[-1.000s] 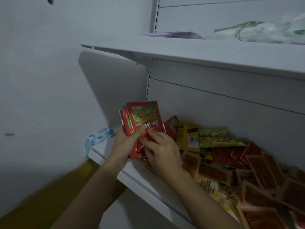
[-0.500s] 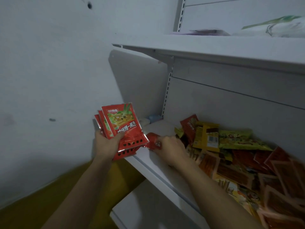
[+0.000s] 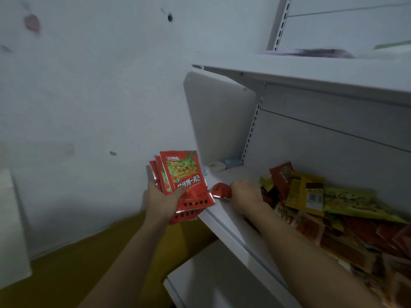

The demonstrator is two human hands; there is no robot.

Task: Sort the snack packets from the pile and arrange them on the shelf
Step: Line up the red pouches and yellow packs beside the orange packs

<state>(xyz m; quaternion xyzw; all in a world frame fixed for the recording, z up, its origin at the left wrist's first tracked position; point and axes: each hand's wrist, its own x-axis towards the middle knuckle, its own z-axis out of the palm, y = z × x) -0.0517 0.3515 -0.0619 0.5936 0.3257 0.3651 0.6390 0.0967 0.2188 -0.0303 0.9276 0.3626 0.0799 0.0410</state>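
My left hand [image 3: 160, 201] grips a fanned stack of red snack packets [image 3: 185, 181], held upright just off the left end of the white shelf [image 3: 224, 221]. My right hand [image 3: 245, 194] rests on the shelf board with its fingers curled round one red packet [image 3: 220, 190]. To the right of that hand lies the pile of snack packets [image 3: 322, 210], red, yellow and green, spread along the shelf toward the right edge of view.
A small blue-and-white object [image 3: 224, 163] lies in the back left corner of the shelf. An upper shelf [image 3: 311, 74] overhangs closely above. A lower shelf [image 3: 213, 281] juts out below. The white wall [image 3: 89, 107] stands at the left, above a yellow floor [image 3: 93, 258].
My right hand left the stack and took one red packet on the shelf. My left hand carried the stack left, off the shelf's end. The view swung left.
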